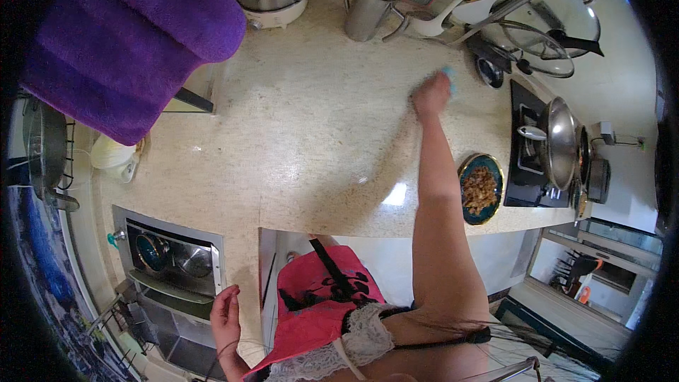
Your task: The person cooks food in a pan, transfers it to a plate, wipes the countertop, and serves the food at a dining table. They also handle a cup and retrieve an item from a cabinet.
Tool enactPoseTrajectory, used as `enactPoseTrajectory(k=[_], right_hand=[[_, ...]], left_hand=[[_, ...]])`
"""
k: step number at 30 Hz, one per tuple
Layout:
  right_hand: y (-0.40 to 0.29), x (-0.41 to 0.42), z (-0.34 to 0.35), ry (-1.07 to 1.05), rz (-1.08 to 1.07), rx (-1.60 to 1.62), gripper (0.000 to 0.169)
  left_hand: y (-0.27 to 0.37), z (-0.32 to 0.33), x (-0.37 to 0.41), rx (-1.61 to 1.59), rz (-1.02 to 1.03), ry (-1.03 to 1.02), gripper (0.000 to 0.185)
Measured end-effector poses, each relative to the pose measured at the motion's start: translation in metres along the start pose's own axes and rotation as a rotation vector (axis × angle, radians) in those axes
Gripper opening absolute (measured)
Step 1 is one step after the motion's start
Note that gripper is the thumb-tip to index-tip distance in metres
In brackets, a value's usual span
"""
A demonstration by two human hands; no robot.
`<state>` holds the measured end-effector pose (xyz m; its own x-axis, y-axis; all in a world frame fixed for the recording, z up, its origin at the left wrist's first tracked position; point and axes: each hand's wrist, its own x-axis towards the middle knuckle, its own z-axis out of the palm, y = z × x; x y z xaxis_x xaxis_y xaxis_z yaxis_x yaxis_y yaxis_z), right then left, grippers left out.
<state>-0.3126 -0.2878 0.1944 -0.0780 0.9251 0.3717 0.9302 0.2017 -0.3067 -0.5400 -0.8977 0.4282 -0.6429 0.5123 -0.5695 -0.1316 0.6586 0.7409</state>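
My right hand (432, 96) reaches across the stone-look countertop (318, 116), blurred as if moving. Its fingers are closed over a light blue cloth or sponge (450, 80), mostly hidden, pressed to the surface. My left hand (227, 314) hangs by the front edge of the sink, fingers loosely bent, with nothing visible in it. Below my right forearm, near the counter's front edge, stands a dark green plate (464, 216) with a gold rim, bearing chopped brown food (479, 190).
A gas hob (530, 185) with a steel wok (561, 143) is at the right. Glass lids (536, 50), utensils and a steel canister (368, 10) line the back. Purple towel (143, 37), napa cabbage (112, 151) and a sink (175, 281) with bowls occupy the left.
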Motion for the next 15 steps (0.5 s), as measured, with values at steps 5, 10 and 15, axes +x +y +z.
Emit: enactPoseTrajectory(k=[5, 10, 15], right_hand=[[-0.215, -0.047, 0.025, -0.183, -0.320, 0.196, 0.050], [-0.269, -0.177, -0.049, -0.639, -0.754, 0.497, 0.050], [-0.119, -0.230, -0.118, -0.713, -0.548, 0.426, 0.051]], left_hand=[[0.010, -0.010, 0.003, 0.024, 0.030, 0.023, 0.023], [0.028, -0.006, 0.045, 0.199, 0.188, -0.115, 0.021], [0.024, 0.026, 0.076, -0.003, 0.138, -0.176, 0.021]])
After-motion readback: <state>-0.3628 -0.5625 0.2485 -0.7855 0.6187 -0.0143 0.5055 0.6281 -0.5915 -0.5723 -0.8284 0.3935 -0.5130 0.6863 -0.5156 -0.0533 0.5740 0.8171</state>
